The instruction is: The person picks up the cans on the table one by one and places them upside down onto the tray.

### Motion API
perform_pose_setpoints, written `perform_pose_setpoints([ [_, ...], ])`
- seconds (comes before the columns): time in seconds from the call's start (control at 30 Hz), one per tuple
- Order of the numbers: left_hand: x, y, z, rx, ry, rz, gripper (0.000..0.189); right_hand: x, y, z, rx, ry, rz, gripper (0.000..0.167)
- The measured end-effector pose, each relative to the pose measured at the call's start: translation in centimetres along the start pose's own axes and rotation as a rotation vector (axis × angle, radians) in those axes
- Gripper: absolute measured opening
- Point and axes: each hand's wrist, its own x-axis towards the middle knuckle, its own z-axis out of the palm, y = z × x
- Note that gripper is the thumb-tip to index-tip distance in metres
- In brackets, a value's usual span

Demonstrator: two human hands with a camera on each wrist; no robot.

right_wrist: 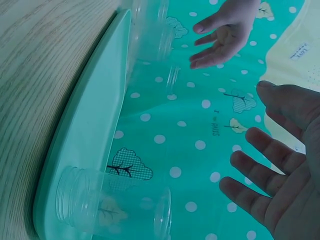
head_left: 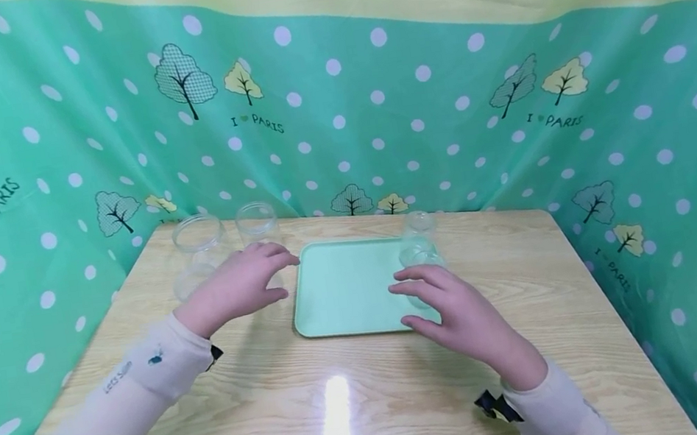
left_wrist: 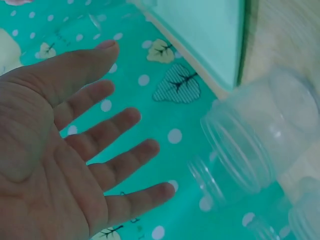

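My left hand (head_left: 237, 281) hovers left of the green tray (head_left: 348, 288), its fingers loosely spread and holding nothing. Beside it stand clear jars: a wide one (head_left: 198, 232) and a narrower one (head_left: 257, 219), partly hidden by the hand. In the left wrist view, a jar's threaded mouth (left_wrist: 235, 150) points upward. Over the tray's right side, my right hand (head_left: 451, 307) is empty too, fingers apart and slightly bent. Close to it, another clear jar (right_wrist: 115, 200) stands mouth down on the tray, its lower part covered by the hand in the head view.
The wooden table (head_left: 269, 414) bears a bright light reflection near its front. Behind the tray's right end is a small clear round item (head_left: 419, 221), hard to make out. A green dotted curtain (head_left: 377, 132) encloses the back and sides.
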Motion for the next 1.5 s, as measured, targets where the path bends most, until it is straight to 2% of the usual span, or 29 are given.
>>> perform_pose_setpoints([
  [0.13,0.2,-0.8,-0.4,0.033,-0.035,0.027,0.047,-0.1,0.0,0.2,0.003,-0.011,0.007,0.051],
  [0.43,1.1,-3.0,-0.9,0.009,-0.119,0.066,0.046,-0.2,0.0,0.2,0.009,-0.019,0.015,0.05],
  [0.73,1.9,-4.7,-0.7,0.006,-0.168,0.112,0.048,-0.2,0.1,0.2,0.006,-0.033,0.032,0.05],
  [1.03,2.1,-6.0,-0.3,0.027,-0.215,0.06,0.053,-0.2,0.1,0.3,0.005,-0.04,0.026,0.048],
  [1.23,2.1,-6.2,-0.3,0.046,-0.24,0.029,0.055,-0.3,0.2,0.3,-0.002,-0.048,0.033,0.047],
  [1.5,2.1,-6.3,-0.2,0.015,-0.296,-0.027,0.07,-0.4,0.3,0.4,-0.004,-0.054,0.03,0.046],
])
